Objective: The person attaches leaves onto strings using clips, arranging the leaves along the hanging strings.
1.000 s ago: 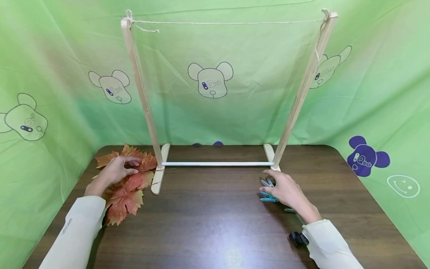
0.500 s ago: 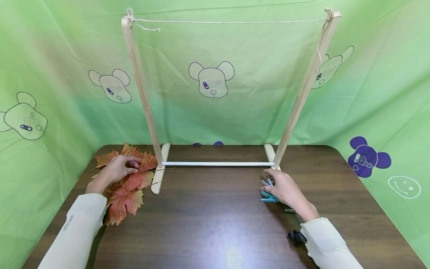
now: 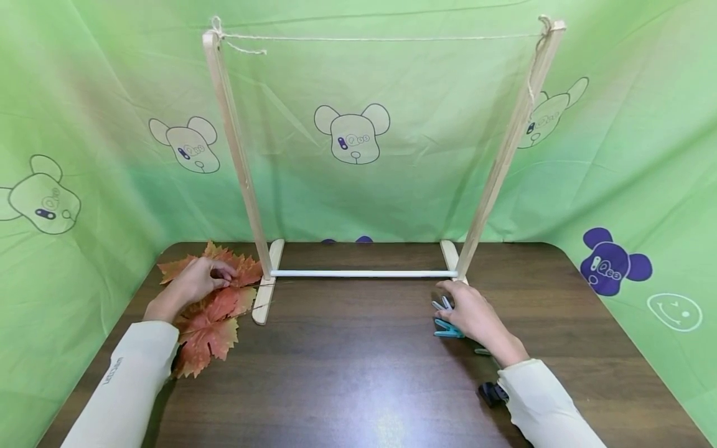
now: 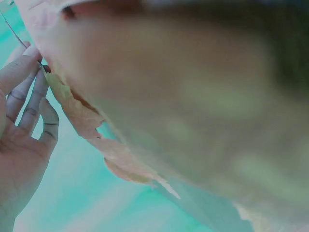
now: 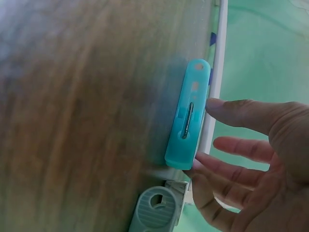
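Autumn-coloured artificial leaves (image 3: 210, 330) lie spread along the left side of the brown wood-grain table (image 3: 336, 373), their nearest tips beside the cuff of the left cream sleeve (image 3: 126, 379). Under the cuff of the right cream sleeve (image 3: 551, 404) sits a small black device (image 3: 493, 394).

Just beyond that cuff, a grey-green clothespin (image 3: 482, 351) lies partly hidden by the right wrist. Next come a turquoise clothespin (image 3: 448, 330) and a pale blue clothespin (image 3: 442, 304), close together under the right hand (image 3: 476, 316). Its thumb and fingers are well apart and loosely bent; the thumb tip is right at the turquoise edge, though I cannot tell whether it presses.

Farther up, the left hand (image 3: 196, 280) pinches a thin leaf stem, thumb and forefinger together, over the leaves.

Behind stands a wooden frame (image 3: 238, 149), a white rod (image 3: 364, 274) joining its uprights low down and a string (image 3: 381, 39) tied across their tops. Green cloth (image 3: 358, 199) printed with cartoon heads hangs at the back.
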`<state>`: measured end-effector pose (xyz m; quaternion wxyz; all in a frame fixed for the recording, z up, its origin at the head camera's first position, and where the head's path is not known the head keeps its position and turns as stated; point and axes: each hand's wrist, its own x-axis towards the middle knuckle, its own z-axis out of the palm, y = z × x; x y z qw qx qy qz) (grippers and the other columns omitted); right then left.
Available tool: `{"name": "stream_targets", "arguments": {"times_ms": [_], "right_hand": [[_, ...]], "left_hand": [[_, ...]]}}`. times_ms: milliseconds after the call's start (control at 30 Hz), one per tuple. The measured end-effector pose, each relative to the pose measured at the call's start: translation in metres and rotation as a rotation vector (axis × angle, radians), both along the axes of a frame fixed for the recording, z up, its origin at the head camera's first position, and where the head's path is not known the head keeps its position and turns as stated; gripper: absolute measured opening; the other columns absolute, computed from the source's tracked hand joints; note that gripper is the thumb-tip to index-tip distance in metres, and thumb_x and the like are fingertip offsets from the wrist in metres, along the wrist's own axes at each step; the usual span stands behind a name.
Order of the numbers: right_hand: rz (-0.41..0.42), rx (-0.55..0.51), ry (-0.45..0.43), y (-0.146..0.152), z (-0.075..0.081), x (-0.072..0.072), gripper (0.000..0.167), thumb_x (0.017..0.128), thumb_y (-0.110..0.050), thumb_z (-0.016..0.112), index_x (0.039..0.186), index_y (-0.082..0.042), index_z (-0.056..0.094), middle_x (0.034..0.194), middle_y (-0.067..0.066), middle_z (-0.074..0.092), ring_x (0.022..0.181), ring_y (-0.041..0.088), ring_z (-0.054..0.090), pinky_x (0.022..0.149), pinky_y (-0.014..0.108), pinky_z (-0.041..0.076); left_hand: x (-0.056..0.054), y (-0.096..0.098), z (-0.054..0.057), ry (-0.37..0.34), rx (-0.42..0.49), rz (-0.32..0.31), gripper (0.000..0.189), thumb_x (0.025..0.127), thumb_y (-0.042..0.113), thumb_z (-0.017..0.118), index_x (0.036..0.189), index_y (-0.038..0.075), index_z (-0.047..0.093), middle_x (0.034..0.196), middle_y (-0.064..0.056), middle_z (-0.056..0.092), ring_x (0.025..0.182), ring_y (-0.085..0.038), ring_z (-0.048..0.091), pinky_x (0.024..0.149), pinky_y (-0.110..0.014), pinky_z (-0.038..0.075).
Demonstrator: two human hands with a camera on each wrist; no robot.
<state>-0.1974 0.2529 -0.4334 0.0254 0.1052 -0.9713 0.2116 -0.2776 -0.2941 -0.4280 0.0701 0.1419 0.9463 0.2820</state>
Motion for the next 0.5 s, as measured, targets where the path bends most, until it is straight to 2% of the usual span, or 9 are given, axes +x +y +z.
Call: {"name": "stream_targets", "arguments": {"times_ms": [133,267,400,500], "right_hand": [[-0.034,0.036,-0.040,0.000,0.001,-0.002,0.052,0.086,-0.017,0.085,0.131,0.001,0.066,0.105,0.019,0.072,0.095,0.039,0.069,0.075,0.057,0.055],[-0.057,0.052,-0.094,0.000,0.004,-0.003,0.036,0.087,-0.019,0.083,0.117,-0.003,0.071,0.083,0.007,0.064,0.077,0.027,0.061,0.062,0.046,0.049],[-0.073,0.075,-0.121,-0.001,0.005,-0.005,0.021,0.088,-0.021,0.082,0.100,-0.006,0.072,0.076,0.004,0.057,0.071,0.024,0.056,0.059,0.041,0.043],[-0.094,0.089,-0.135,-0.002,0.004,-0.006,0.019,0.088,-0.022,0.082,0.094,-0.007,0.072,0.073,0.003,0.055,0.069,0.024,0.055,0.058,0.041,0.042]], "left_hand": [[-0.001,0.002,0.005,0.000,-0.018,-0.004,0.018,0.095,-0.010,0.067,0.104,-0.001,0.081,0.102,-0.018,0.079,0.094,-0.029,0.075,0.069,-0.027,0.055],[-0.001,0.004,0.009,-0.015,-0.034,-0.001,0.019,0.096,-0.008,0.067,0.103,0.001,0.082,0.106,-0.021,0.079,0.091,-0.025,0.073,0.064,-0.026,0.050],[-0.001,0.004,0.011,-0.009,-0.040,-0.011,0.019,0.096,-0.008,0.067,0.103,0.002,0.082,0.106,-0.021,0.079,0.087,-0.021,0.071,0.060,-0.025,0.047],[-0.001,0.005,0.012,0.020,-0.049,-0.032,0.019,0.095,-0.008,0.069,0.101,0.003,0.083,0.103,-0.019,0.079,0.091,-0.027,0.074,0.064,-0.027,0.051]]}}
